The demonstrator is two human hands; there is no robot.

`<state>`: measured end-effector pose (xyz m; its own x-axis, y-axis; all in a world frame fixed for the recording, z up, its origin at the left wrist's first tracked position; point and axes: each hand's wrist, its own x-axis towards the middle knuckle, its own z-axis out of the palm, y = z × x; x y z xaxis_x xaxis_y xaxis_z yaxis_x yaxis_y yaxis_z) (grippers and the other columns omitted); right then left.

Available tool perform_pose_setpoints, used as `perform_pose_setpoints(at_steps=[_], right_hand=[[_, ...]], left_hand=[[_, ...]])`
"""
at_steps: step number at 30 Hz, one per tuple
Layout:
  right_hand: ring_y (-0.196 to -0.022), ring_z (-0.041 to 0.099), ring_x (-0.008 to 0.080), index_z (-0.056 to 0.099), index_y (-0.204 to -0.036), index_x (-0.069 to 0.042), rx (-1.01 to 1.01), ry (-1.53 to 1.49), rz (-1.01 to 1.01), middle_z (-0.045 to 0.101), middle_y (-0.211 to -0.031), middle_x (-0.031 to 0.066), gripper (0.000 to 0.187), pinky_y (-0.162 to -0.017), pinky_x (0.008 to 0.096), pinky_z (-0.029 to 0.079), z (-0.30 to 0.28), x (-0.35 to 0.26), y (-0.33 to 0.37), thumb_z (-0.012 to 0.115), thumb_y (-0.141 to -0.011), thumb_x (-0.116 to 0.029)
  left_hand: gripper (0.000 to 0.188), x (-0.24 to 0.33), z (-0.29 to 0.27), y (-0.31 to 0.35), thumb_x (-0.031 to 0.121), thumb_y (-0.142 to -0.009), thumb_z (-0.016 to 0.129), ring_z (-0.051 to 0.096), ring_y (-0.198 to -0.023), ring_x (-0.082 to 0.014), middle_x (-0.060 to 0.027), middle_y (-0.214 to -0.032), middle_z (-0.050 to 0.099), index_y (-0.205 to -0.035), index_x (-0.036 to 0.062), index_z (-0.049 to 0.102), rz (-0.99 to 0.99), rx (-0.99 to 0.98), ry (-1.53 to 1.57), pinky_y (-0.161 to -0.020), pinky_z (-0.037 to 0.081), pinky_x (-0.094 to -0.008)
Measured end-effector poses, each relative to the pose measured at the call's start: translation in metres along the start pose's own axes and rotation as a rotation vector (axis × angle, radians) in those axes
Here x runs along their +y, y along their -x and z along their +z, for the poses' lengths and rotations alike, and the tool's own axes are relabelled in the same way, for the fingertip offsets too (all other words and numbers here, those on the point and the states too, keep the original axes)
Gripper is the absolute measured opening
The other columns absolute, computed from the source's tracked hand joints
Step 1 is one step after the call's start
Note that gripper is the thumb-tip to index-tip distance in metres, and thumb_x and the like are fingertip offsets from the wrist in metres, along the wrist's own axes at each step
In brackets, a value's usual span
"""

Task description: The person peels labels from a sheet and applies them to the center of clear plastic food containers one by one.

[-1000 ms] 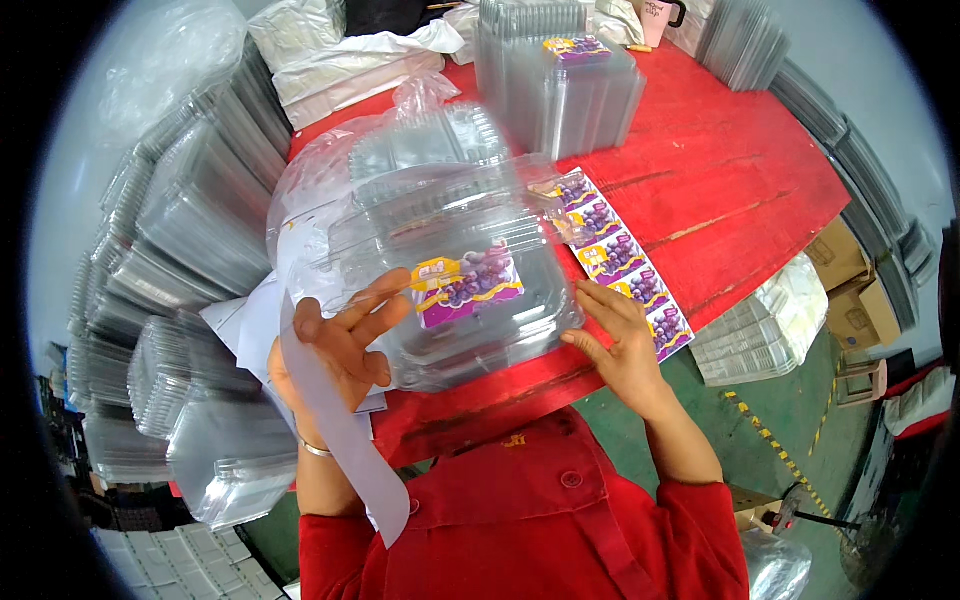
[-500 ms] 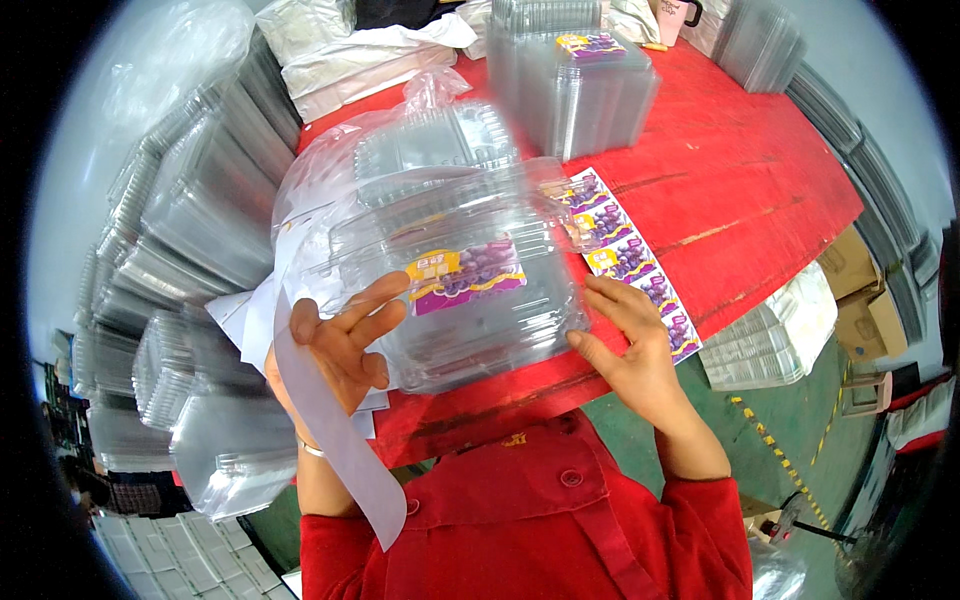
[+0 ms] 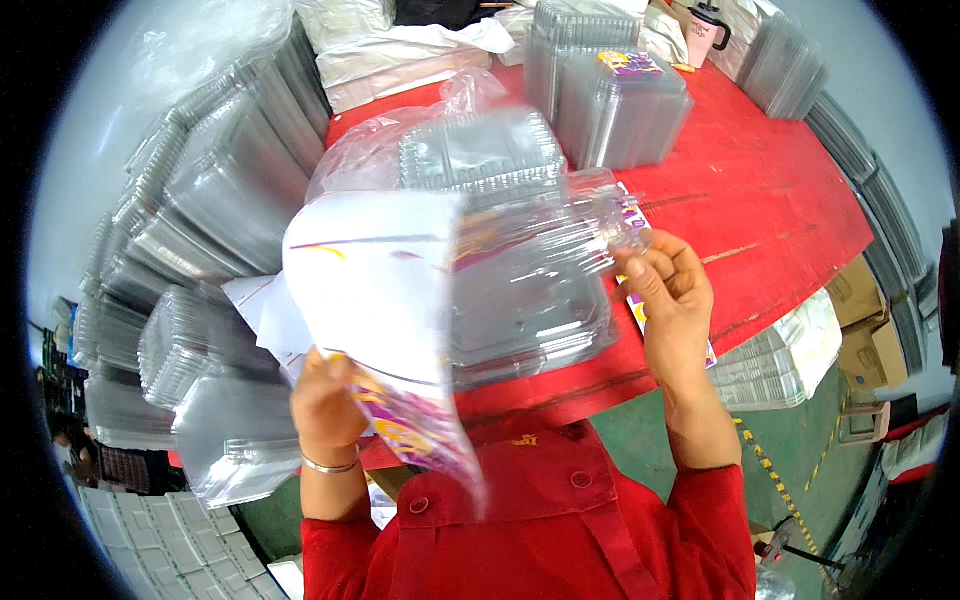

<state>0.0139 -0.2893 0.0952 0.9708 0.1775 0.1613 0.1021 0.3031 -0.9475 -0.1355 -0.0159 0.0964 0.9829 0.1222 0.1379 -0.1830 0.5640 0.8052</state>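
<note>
My left hand [image 3: 328, 405] is closed on a white label sheet [image 3: 385, 270], printed with purple and yellow grape pictures along its lower part. The sheet is blurred and bends over the left side of a clear plastic clamshell container [image 3: 535, 325]. This container lies open on the table, its transparent lid [image 3: 550, 215] folded out at the far side. At the lid's right corner, the thumb and fingers of my right hand [image 3: 680, 310] pinch the clear plastic. Beneath that hand, mostly covered, lies another strip of grape labels [image 3: 638, 312].
Behind the open container sits another clear container [image 3: 480, 145]. Tall stacks of containers [image 3: 625, 115] stand at the back of the red table [image 3: 770, 190], with more stacks [image 3: 225, 165] along the left. A pink mug [image 3: 702, 38] is at the far right.
The left hand has moved down, and the sheet in it now spreads over the container, hiding where the grape label showed. The right hand has risen and closed on the lid's corner.
</note>
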Motion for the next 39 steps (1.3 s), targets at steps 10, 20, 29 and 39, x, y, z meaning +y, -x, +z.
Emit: perform_pose_setpoints(at_steps=[10, 20, 29, 39], right_hand=[[-0.11, 0.055, 0.0183, 0.032, -0.133, 0.007, -0.068, 0.012, -0.06, 0.057, -0.119, 0.0155, 0.048, -0.087, 0.0288, 0.046, 0.011, -0.02, 0.001, 0.053, -0.092, -0.007], [-0.085, 0.06, 0.0118, 0.023, -0.142, -0.001, -0.2, 0.441, -0.355, 0.064, -0.099, 0.0109, 0.06, -0.072, 0.0233, 0.046, 0.025, -0.037, 0.042, 0.054, -0.093, -0.016], [-0.091, 0.06, 0.0137, 0.034, -0.135, -0.001, -0.207, 0.114, -0.265, 0.063, -0.106, 0.0117, 0.054, -0.078, 0.0246, 0.048, 0.062, -0.046, 0.005, 0.058, -0.087, 0.002], [-0.096, 0.059, 0.0227, 0.032, -0.137, 0.0, -0.125, 0.706, -0.372, 0.062, -0.101, 0.0143, 0.077, -0.083, 0.0342, 0.046, 0.053, -0.056, 0.043, 0.075, -0.074, -0.007]], left_hand=[[0.026, -0.019, 0.045, -0.014, 0.013, -0.094, 0.051, 0.048, -0.113, -0.0194, -0.0102, -0.121, 0.053, -0.115, -0.0001, 0.057, -0.063, -0.322, -0.637, -0.094, 0.037, -0.0332], [0.027, -0.031, 0.045, -0.029, 0.017, -0.098, 0.046, 0.057, -0.093, -0.0091, -0.0058, -0.104, 0.062, -0.114, -0.0025, 0.056, 0.014, -0.173, -0.393, -0.081, 0.047, -0.0253], [0.026, -0.036, 0.044, -0.029, 0.009, -0.091, 0.058, 0.056, -0.096, -0.0094, -0.006, -0.109, 0.06, -0.114, -0.0021, 0.056, -0.063, -0.272, -0.365, -0.082, 0.048, -0.0255], [0.025, -0.043, 0.041, -0.023, 0.014, -0.094, 0.054, 0.057, -0.093, -0.0089, -0.0046, -0.106, 0.061, -0.113, -0.0021, 0.056, -0.134, -0.156, -0.17, -0.08, 0.048, -0.0239]])
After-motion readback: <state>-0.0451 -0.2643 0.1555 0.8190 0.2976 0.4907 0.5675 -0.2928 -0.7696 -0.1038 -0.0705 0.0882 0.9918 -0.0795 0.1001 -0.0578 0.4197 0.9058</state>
